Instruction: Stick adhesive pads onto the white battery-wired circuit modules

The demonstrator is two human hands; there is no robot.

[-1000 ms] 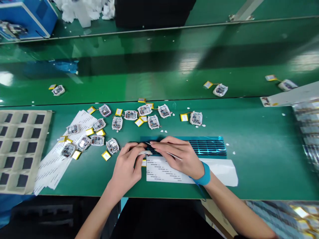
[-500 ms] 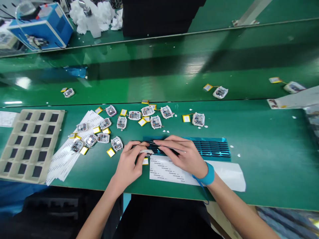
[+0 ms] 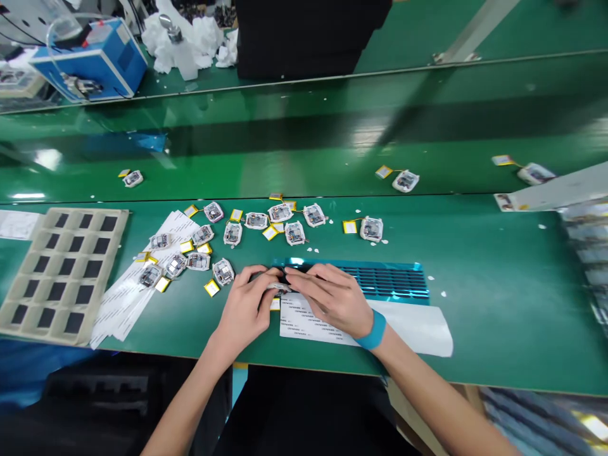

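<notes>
My left hand [image 3: 247, 301] pinches a small white-framed circuit module [image 3: 278, 287] at its left side, and a yellow-edged battery [image 3: 275, 304] shows just below. At the module's right side is my right hand [image 3: 335, 297], a blue band on its wrist. Its fingers are bent and pressed together at the module; whatever they hold is hidden. Beneath and beside the right hand lies a shiny blue film strip with dark bars [image 3: 389, 280]. A white printed sheet [image 3: 308, 320] lies in front of it.
Several white modules with yellow batteries [image 3: 256, 220] are scattered beyond and left of my hands. A beige compartment tray [image 3: 118, 244] and printed strips [image 3: 126, 297] lie at the left. A blue box [image 3: 95, 60] and pump bottle [image 3: 183, 57] stand on the back shelf.
My right hand has rolled over and its fingers have moved closer to the module. The thin metal tool seen in it earlier no longer shows. The view has shifted slightly.
</notes>
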